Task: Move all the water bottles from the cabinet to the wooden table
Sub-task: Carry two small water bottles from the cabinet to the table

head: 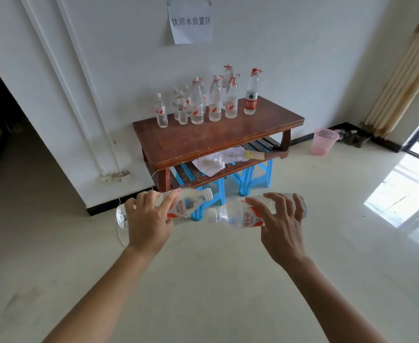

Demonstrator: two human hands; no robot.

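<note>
while more bottles point(215, 100) stand on the table point(218, 137), one bottle is gripped sideways in each hand: left hand point(149, 219) on left bottle point(183, 206), right hand point(281, 225) on right bottle point(238, 215).

left hand point(147, 220) gripping, right hand point(281, 222) gripping

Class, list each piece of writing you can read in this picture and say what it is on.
"饮用水放置区": paper sign on the wall.
"Wahaha", blurred, uncertain: bottle in the left hand.
Red characters, unreadable: bottle in the right hand.
Red-label bottle on the wooden table: unreadable.
</note>
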